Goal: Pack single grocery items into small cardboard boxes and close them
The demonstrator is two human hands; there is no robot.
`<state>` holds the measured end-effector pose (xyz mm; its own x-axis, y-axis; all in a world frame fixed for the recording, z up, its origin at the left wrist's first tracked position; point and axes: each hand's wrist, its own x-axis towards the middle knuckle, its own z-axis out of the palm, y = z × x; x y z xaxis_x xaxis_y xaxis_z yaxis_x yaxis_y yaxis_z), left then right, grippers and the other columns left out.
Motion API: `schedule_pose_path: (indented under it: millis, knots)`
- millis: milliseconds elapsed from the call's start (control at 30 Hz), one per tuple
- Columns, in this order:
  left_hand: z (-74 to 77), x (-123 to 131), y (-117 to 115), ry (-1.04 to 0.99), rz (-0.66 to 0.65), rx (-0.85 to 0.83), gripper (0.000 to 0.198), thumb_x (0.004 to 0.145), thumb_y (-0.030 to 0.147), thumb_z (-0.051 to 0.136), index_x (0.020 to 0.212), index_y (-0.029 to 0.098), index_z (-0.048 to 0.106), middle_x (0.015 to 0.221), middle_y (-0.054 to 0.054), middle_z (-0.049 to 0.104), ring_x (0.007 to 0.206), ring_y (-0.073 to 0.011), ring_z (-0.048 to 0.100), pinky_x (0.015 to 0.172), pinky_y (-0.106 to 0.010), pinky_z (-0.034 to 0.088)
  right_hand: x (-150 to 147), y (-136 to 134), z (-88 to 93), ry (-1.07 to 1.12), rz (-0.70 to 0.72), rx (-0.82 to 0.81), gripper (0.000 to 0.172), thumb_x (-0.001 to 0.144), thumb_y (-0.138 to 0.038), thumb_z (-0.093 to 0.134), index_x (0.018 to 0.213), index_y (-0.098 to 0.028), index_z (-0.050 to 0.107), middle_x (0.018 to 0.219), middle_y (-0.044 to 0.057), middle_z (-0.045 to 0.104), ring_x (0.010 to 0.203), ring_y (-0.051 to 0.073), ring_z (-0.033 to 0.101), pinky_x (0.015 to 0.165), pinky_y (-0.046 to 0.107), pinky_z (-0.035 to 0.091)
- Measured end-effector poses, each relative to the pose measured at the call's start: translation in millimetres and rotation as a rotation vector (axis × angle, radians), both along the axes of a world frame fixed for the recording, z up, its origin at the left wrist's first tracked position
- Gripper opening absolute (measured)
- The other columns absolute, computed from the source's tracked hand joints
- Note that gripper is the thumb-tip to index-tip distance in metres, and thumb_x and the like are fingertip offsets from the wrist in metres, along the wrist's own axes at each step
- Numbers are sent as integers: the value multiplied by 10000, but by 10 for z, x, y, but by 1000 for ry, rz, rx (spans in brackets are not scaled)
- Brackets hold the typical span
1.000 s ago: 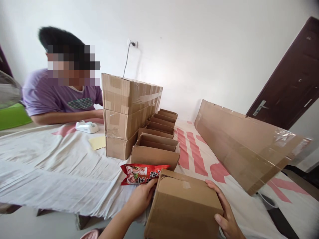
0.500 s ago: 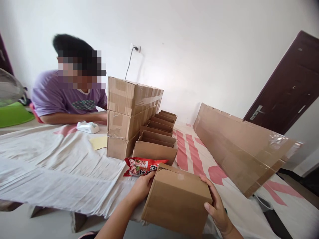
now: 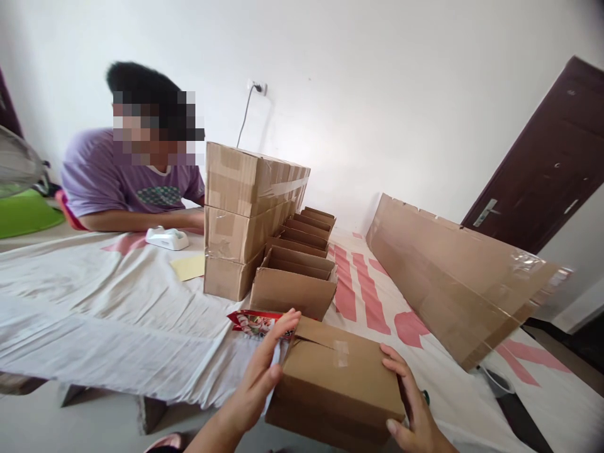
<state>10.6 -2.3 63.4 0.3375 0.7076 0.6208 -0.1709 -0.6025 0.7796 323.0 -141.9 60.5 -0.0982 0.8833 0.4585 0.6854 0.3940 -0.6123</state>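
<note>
A closed cardboard box [image 3: 344,368] with a small piece of clear tape on its top lies at the near edge of the table. My left hand [image 3: 264,368] is along the box's left side, fingers stretched out and the fingertips by its upper left corner. Around the right side, my right hand [image 3: 413,402] grips the box, thumb on the near face and fingers at the top edge. A red snack packet [image 3: 255,323] lies just behind the box, partly covered by my left hand.
Taped cardboard boxes [image 3: 231,233] stand stacked behind, beside a row of open boxes [image 3: 292,289]. A long cardboard panel [image 3: 453,277] stands at the right. A white tape dispenser [image 3: 167,238] and yellow paper [image 3: 189,267] lie left, near a seated person [image 3: 108,182].
The box has tipped so that more of its top shows. My left hand has moved up along its side and its fingers have straightened. The packet appears shifted slightly left.
</note>
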Motion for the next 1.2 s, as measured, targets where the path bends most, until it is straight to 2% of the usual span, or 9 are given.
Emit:
schedule_pose_path:
  millis: [133, 233, 433, 567, 700, 833, 1000, 1100, 1200]
  knots:
    - [-29, 88, -25, 139, -65, 106, 473, 878, 513, 554, 1282, 270, 510, 1526, -105, 360, 1444, -358, 236, 1152, -550, 240, 77, -35, 116, 11, 37, -97, 806, 807, -729, 480, 1438, -254, 317, 1561, 162, 252, 1429, 366, 254, 1131, 539, 267]
    - [-57, 114, -7, 154, -46, 120, 440, 883, 465, 569, 1279, 292, 488, 1511, -101, 365, 1433, -356, 255, 1140, -562, 255, 236, -17, 103, 86, -52, -155, 726, 869, -730, 322, 1423, -262, 369, 1498, 146, 397, 1352, 326, 410, 1085, 499, 371]
    - [-95, 71, -1, 137, -69, 133, 445, 909, 504, 505, 1303, 298, 480, 1515, -85, 351, 1439, -340, 236, 1161, -530, 229, 693, 68, -363, -220, -423, -234, 449, 837, -483, 529, 1125, -167, 667, 1190, 179, 672, 1153, 355, 595, 1009, 534, 449]
    - [-134, 92, 6, 59, -87, 128, 418, 983, 475, 308, 1274, 273, 530, 1503, -75, 375, 1452, -315, 210, 1179, -508, 190, 781, 46, -524, -364, -356, -192, 391, 851, -366, 516, 1141, -151, 666, 1144, 170, 690, 1082, 324, 634, 939, 489, 508]
    - [-163, 144, -1, 12, -76, 75, 373, 985, 406, 354, 1305, 274, 494, 1491, -71, 404, 1446, -294, 236, 1181, -485, 200, 762, 73, -460, -435, -265, -186, 366, 844, -256, 510, 1177, -194, 648, 1119, 125, 701, 1036, 281, 655, 903, 441, 535]
    - [-188, 176, -14, -44, -52, 45, 432, 976, 422, 371, 1377, 268, 413, 1506, -80, 395, 1445, -289, 249, 1186, -474, 197, 839, 225, -211, -441, -403, -61, 345, 884, -319, 452, 1129, -170, 644, 1096, 142, 714, 1024, 287, 675, 886, 452, 551]
    - [-186, 177, -16, -64, -48, 35, 453, 970, 422, 384, 1390, 252, 397, 1481, -95, 423, 1444, -294, 254, 1184, -465, 200, 643, 406, 470, -382, -511, 146, 375, 944, -356, 346, 1163, -155, 575, 955, 120, 743, 737, 225, 722, 681, 355, 600]
    - [-162, 174, -26, -72, -59, 13, 459, 969, 432, 382, 1392, 254, 387, 1465, -99, 430, 1442, -296, 255, 1185, -475, 191, 225, 455, 913, -409, -314, 167, 346, 966, -328, 360, 1206, -177, 558, 990, 105, 740, 693, 180, 717, 673, 290, 588]
    - [-143, 176, -40, -80, -66, 3, 461, 967, 448, 379, 1388, 260, 382, 1457, -99, 432, 1435, -300, 264, 1185, -484, 184, -246, 516, 1216, -546, -21, 71, 320, 963, -285, 400, 1212, -202, 583, 1103, 101, 721, 939, 191, 710, 811, 287, 570]
